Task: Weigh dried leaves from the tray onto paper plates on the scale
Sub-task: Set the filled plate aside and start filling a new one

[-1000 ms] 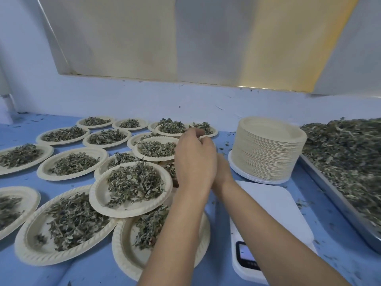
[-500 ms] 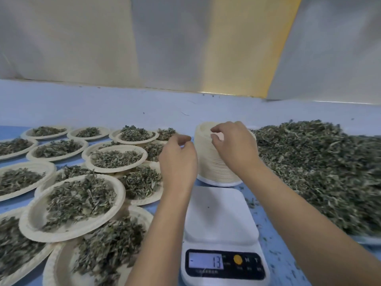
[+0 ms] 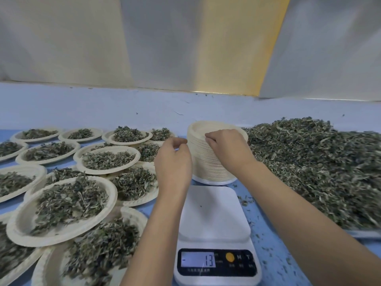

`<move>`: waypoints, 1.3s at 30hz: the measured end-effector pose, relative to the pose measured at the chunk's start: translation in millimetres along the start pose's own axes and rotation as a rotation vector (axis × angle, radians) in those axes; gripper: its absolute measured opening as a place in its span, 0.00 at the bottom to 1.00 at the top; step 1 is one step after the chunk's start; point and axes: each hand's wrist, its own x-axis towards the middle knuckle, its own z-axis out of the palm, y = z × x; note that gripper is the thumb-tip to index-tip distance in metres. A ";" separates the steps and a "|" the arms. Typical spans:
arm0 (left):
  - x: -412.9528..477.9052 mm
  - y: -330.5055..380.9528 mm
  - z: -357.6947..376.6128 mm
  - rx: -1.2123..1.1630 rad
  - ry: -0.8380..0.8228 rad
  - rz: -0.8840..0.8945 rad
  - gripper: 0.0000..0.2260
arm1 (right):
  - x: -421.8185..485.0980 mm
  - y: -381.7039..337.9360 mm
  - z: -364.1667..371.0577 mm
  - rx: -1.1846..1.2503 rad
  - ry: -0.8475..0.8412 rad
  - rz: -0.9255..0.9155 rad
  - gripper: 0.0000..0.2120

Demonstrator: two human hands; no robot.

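While many plates (image 3: 21,222) hold leaves (image 3: 68,203), the scale (image 3: 214,211) is bare.
Right hand (image 3: 226,147) pinches the top plate (image 3: 208,125); left hand (image 3: 173,162) curls, empty.

One wide-angle head-worn camera looks forward and down, close over the worktop (image 3: 268,240): scale (image 3: 214,213) at 6 o'clock nearest the lens, plate stack (image 3: 203,164) at 12 o'clock, wall (image 3: 123,106) beyond.

R hand (image 3: 226,149) is pinching plate stack (image 3: 200,159) at top rim; L hand (image 3: 173,162) is hovering curled just left of those fingers, w/ scale (image 3: 212,211) sitting nearer than both.
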 end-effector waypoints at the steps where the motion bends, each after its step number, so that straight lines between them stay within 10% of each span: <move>1: 0.0 -0.4 -0.1 -0.002 -0.001 -0.001 0.11 | -0.1 0.5 0.6 0.014 0.000 0.002 0.17; 25: 0.2 -7.6 1.9 -0.006 -0.007 -0.008 0.11 | 2.7 8.2 18.9 0.052 0.211 -0.051 0.15; 39: 7.2 -10.8 2.8 -0.254 0.112 -0.091 0.15 | -61.7 -29.4 14.3 0.265 0.432 -0.401 0.12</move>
